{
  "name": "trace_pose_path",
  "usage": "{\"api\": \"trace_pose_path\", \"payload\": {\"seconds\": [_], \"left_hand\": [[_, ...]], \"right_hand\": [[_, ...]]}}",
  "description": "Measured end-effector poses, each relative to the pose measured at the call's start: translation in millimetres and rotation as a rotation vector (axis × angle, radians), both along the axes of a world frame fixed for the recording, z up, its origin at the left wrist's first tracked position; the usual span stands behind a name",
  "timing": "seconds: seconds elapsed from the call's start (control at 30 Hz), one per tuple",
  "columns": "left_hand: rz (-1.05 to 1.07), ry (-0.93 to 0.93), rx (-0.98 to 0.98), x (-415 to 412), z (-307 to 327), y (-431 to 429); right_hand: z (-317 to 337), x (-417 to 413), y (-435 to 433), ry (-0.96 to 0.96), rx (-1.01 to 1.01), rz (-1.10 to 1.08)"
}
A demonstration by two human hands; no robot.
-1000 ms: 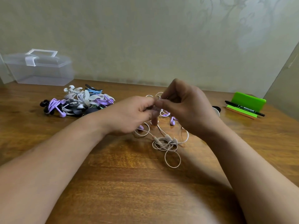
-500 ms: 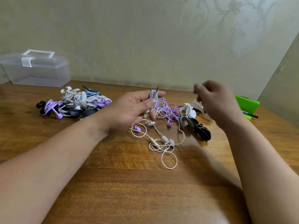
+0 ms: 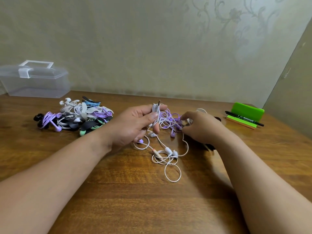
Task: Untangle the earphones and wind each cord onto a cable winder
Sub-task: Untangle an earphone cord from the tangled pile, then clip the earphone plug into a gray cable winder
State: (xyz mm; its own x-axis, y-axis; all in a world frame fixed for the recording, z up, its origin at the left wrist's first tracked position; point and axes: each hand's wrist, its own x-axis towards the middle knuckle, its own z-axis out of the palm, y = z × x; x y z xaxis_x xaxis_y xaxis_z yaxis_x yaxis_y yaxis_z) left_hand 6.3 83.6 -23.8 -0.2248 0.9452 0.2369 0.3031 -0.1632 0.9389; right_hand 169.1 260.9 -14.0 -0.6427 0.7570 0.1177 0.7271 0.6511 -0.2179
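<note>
Head view: left hand (image 3: 135, 125) grips bundled white cord (image 3: 155, 110).

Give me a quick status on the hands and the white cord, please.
Left hand grips white cord bundle, plug up. Right hand down at purple tangle, grip unclear. White tail loose on table, not yet wound.

A pale greenish-beige wall (image 3: 135, 48) runs behind the desk (image 3: 135, 200), with a faint scrolling flower pattern (image 3: 233, 17) up at the right. The desk is glossy brown wood, softly lit. A plain slanted panel (image 3: 297, 92) closes the right side.
</note>
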Motion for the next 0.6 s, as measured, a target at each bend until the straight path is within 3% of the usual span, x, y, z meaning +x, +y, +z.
{"api": "trace_pose_path", "payload": {"seconds": [0.1, 0.23, 0.4, 0.6], "left_hand": [[0.012, -0.014, 0.004, -3, 0, -1], [0.017, -0.044, 0.021, -5, 0, 1], [0.005, -0.175, 0.039, -7, 1, 0], [-0.121, -0.472, 0.071, -9, 11, -4]], "right_hand": [[0, 0, 0, 0.059, 0.031, -0.018], [6, 5, 3, 0.338, -0.035, 0.000], [15, -4, -16, 0.969, -0.818, -0.071], [24, -6, -48, 0.938, -0.953, 0.319]]}}
